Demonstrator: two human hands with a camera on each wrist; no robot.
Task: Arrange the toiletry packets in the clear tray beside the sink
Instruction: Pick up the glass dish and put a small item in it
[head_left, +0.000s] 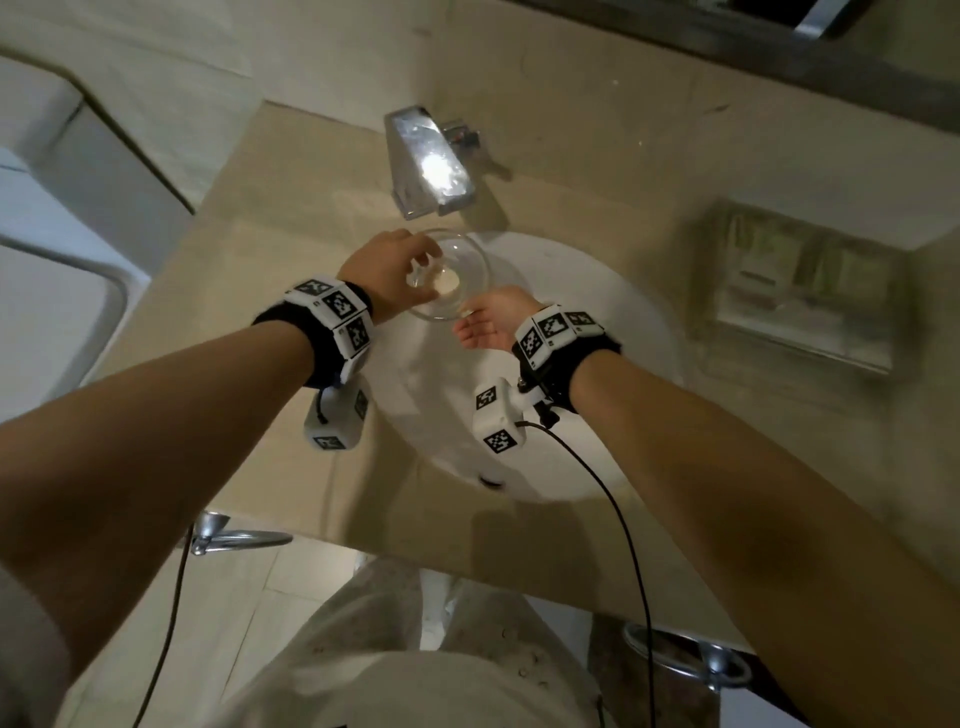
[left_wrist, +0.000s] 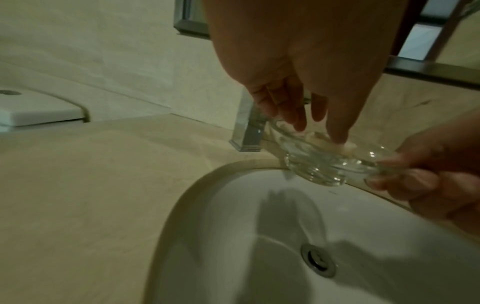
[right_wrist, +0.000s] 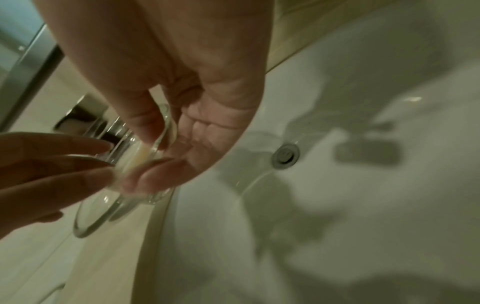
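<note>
A small clear glass bowl (head_left: 480, 260) hangs over the back rim of the white sink (head_left: 571, 415), just under the tap. A pale soap piece (head_left: 448, 283) lies inside it. My right hand (head_left: 467, 317) pinches the bowl's near rim, thumb inside and fingers under it. My left hand (head_left: 428, 275) reaches into the bowl from above, and its thumb and fingertips close on the soap piece (left_wrist: 342, 145). The clear tray (head_left: 810, 340) with blurred toiletry packets (head_left: 810, 265) sits on the counter right of the sink, away from both hands.
A chrome tap (head_left: 431, 166) stands right behind the bowl. The beige counter (head_left: 249, 270) surrounds the sink, whose drain (left_wrist: 318, 260) lies below the hands. A white toilet tank (head_left: 41, 291) is at the left. Chrome towel rings hang under the front edge.
</note>
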